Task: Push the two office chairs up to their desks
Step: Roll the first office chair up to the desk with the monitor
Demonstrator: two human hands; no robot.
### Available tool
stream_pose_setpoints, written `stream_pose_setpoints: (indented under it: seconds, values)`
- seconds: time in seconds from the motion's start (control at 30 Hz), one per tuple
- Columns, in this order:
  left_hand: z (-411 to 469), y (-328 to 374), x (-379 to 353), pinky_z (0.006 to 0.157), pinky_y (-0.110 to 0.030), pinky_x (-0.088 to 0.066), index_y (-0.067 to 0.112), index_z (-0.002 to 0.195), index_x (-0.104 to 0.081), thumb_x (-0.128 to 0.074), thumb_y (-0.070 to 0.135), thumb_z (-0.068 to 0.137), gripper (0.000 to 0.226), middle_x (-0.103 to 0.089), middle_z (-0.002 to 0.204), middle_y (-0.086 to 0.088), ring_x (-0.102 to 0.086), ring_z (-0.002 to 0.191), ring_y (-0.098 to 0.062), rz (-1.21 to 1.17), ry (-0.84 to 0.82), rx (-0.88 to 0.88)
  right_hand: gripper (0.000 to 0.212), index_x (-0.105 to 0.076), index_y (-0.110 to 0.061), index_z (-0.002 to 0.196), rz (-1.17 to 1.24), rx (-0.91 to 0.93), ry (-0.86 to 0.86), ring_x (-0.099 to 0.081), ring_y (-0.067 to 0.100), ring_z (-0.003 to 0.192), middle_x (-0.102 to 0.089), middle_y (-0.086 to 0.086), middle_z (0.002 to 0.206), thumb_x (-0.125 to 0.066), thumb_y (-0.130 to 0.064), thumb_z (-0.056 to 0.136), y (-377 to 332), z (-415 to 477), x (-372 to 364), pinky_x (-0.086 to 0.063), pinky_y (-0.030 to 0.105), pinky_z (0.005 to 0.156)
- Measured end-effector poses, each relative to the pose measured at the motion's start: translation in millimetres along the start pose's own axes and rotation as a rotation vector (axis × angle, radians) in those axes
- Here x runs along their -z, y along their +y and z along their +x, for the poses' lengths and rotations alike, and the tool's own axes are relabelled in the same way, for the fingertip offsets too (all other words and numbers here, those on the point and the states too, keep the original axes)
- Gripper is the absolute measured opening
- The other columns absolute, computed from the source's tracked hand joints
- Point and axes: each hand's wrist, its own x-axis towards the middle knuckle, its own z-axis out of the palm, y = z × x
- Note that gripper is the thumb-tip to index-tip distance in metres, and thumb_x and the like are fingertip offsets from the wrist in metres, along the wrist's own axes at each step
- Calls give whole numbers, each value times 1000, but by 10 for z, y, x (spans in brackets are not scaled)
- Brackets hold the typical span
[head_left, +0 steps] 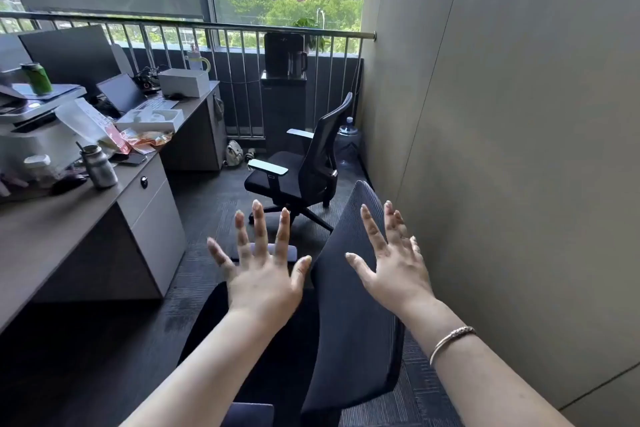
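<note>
Hands are hovering open over the near chair (349,305) at lower centre of the frame, nothing gripped. Left hand (263,274) is spreading its fingers wide above the seat and the near armrest (266,250), palm down, touching nothing that I can tell. Right hand (394,263) is also splayed, sitting over the upper part of the backrest; contact with the mesh is unclear. A bracelet (450,340) is showing on the right wrist.

Near chair is standing turned sideways, backrest toward the wall (519,149) on the right of the frame, seat facing the near desk (69,236) at left, well apart from it. Far chair (304,163) is standing mid-frame, also pulled out, its seat pointing toward the far desk (194,121) in the upper left, with open carpet (214,204) between them. That desk is carrying a laptop (128,94), a white box (183,81) and clutter.

Step in hand, as a judgement: reaching in to take the near chair, task looking barely started since neither chair is tucked in. Next move is calling for both hands closing on the backrest top, then rolling the chair leftward into the knee gap under the near desk, keeping the armrest clear of the drawer unit (152,218).
</note>
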Motion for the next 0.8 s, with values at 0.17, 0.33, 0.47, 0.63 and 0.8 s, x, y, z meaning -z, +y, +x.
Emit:
stream_pose_setpoints:
  seconds: [0.17,0.33,0.47,0.63,0.8]
  values:
    - [-43,765,-188,113,-72,-10,25,159,4,-52,55,95,91,11,168,-12,9,153,-36,-458,-391,3,78,-6,-34,155,185,-218,-165,-3,22,152,3,5,166,-53,-37,93,409,295,18,-13,39,120]
    - [178,1352,-672,118,-66,-16,24,159,2,-58,39,91,92,2,169,-7,1,154,-30,-648,-393,-9,68,-27,-28,153,220,-69,-248,-18,21,150,-16,6,164,-54,-19,91,570,856,-253,-22,37,119]
    - [209,1549,-984,117,-58,-26,26,158,9,-61,43,81,106,-1,169,-8,-6,154,-31,-701,-447,78,65,-29,-13,152,232,-116,-253,-16,23,150,-21,11,162,-50,-12,91,660,1130,-459,-14,34,121]
    - [63,1607,-1073,114,-40,-35,35,159,1,-59,28,78,101,-3,169,-7,-19,152,-29,-746,-541,90,78,-16,-18,156,411,-312,-197,-21,26,148,-23,9,162,-50,-10,86,808,1205,-625,-20,39,120]
    - [27,1358,-1013,110,-28,-38,44,156,-15,-61,28,75,94,-16,168,2,-29,148,-11,-910,-432,138,85,-18,-42,152,634,-368,-184,-52,25,127,-45,0,151,-50,-13,79,662,1263,-731,-43,41,107]
